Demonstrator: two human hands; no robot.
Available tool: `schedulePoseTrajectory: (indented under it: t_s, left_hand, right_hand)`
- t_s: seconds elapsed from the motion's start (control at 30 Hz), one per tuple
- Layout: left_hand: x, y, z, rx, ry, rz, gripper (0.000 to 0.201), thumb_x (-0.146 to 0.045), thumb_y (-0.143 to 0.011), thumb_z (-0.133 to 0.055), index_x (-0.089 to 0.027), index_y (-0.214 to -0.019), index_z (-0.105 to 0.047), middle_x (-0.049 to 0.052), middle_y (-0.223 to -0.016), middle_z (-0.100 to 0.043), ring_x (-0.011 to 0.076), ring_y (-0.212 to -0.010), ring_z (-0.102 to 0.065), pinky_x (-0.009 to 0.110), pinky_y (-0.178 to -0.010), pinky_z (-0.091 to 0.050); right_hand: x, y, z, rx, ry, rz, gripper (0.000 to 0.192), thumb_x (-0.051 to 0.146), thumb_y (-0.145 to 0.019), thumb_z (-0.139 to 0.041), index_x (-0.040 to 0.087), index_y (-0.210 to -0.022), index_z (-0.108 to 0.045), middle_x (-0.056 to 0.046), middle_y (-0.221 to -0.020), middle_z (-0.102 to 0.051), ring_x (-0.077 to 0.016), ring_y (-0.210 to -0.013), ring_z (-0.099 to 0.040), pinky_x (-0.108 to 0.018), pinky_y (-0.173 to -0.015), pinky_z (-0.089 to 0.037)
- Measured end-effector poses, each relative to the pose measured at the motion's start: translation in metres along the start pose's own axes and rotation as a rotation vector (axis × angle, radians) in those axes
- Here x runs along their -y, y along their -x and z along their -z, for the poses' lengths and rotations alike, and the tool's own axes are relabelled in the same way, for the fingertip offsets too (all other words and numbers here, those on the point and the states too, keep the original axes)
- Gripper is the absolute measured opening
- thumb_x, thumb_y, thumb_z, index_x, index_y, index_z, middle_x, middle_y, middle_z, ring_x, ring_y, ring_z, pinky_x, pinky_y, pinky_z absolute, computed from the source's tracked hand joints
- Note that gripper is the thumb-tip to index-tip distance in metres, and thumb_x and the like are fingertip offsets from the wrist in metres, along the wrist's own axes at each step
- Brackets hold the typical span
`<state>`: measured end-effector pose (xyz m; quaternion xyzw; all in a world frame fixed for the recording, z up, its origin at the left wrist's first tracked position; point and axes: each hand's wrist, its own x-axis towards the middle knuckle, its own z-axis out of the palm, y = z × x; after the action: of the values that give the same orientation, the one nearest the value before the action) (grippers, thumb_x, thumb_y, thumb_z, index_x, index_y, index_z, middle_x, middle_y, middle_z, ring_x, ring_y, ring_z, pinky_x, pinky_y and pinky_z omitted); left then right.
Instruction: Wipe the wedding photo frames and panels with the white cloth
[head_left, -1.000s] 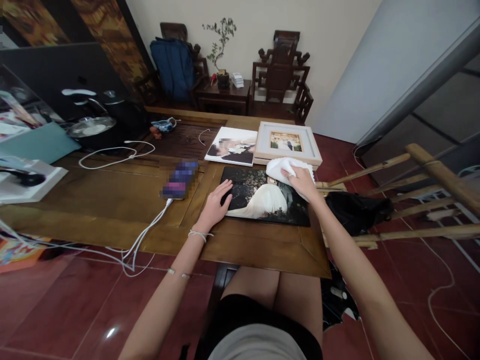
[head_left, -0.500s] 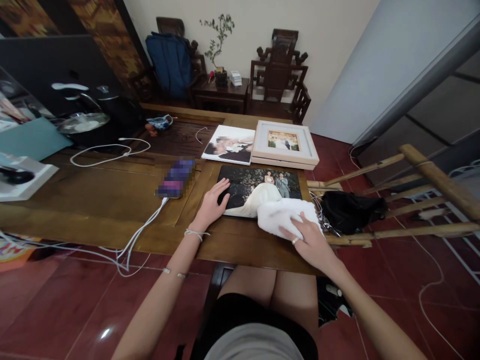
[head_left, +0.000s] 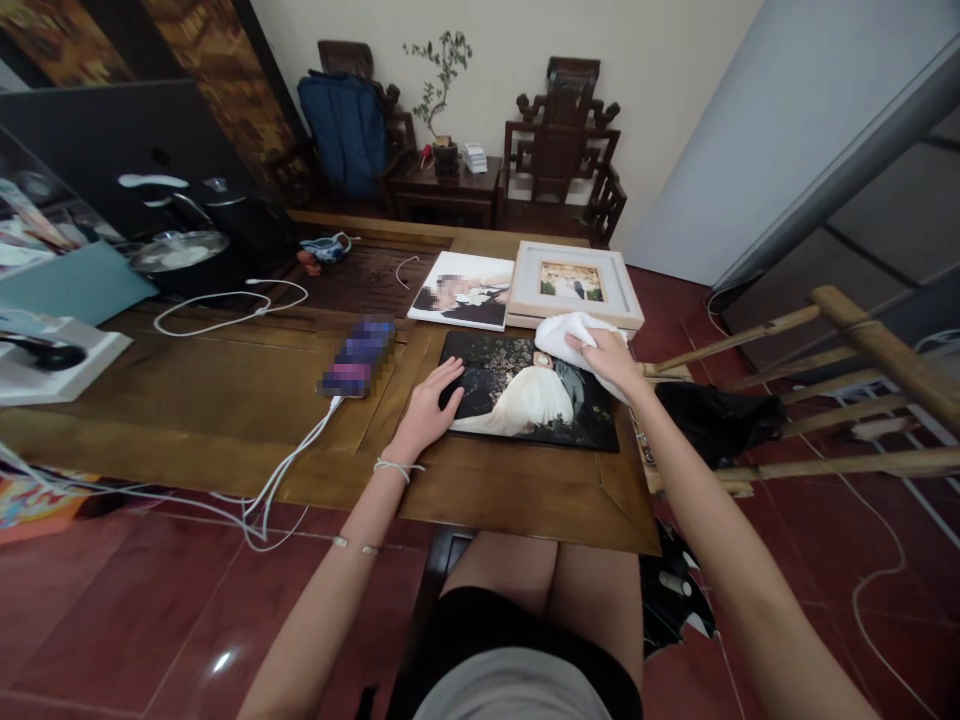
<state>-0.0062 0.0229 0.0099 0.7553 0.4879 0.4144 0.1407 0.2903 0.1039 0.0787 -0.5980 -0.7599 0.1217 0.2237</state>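
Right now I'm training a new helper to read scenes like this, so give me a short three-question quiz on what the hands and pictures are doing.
1. True or false: the left hand lies flat on the left edge of the dark photo print.
2. What does the right hand press on the print? A) a sponge B) a white cloth C) a brush
3. Which item lies directly beyond the print's far right corner on the wooden table?

Key
1. True.
2. B, the white cloth, at the print's far right corner.
3. The white framed photo, with an unframed print to its left.
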Motion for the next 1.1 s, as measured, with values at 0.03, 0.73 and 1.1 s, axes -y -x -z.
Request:
schedulePoseTrajectory:
  t_s: [0.03, 0.73, 1.1]
  left_hand:
    - [0.000, 0.000, 0.000, -0.002, 0.000, 0.002, 0.033, -0.024, -0.088, -0.047, -0.017, -0.118, -0.058, 0.010, -0.130, -0.057, 0.0227, -0.127, -0.046, 0.047, -0.108, -0.037]
    - [-0.001, -0.001, 0.001, 0.003, -0.005, 0.005, 0.034, -0.024, -0.088, -0.046, -0.016, -0.118, -0.058, 0.011, -0.130, -0.057, 0.0222, -0.127, -0.046, 0.046, -0.108, -0.037]
    - [0.001, 0.000, -0.001, -0.006, 0.009, 0.007, 0.033, -0.024, -0.088, -0.046, -0.016, -0.117, -0.058, 0.011, -0.129, -0.057, 0.0223, -0.127, -0.046, 0.046, -0.108, -0.036]
  right_hand:
    - [0.002, 0.008, -0.002, -0.002, 0.019, 0.024, 0.031, 0.038, -0.085, -0.045, 0.016, -0.079, -0.065, -0.012, -0.085, -0.069, -0.0273, -0.082, -0.059, -0.034, -0.074, -0.042]
    - [0.024, 0.057, -0.005, 0.064, -0.005, 0.160, 0.029, 0.038, -0.089, -0.042, 0.020, -0.080, -0.063, -0.008, -0.084, -0.068, -0.0271, -0.085, -0.060, -0.038, -0.088, -0.040]
    - [0.018, 0.045, -0.019, -0.055, 0.129, 0.136, 0.029, 0.033, -0.088, -0.041, 0.018, -0.095, -0.065, -0.013, -0.094, -0.067, -0.0300, -0.092, -0.058, -0.043, -0.091, -0.036]
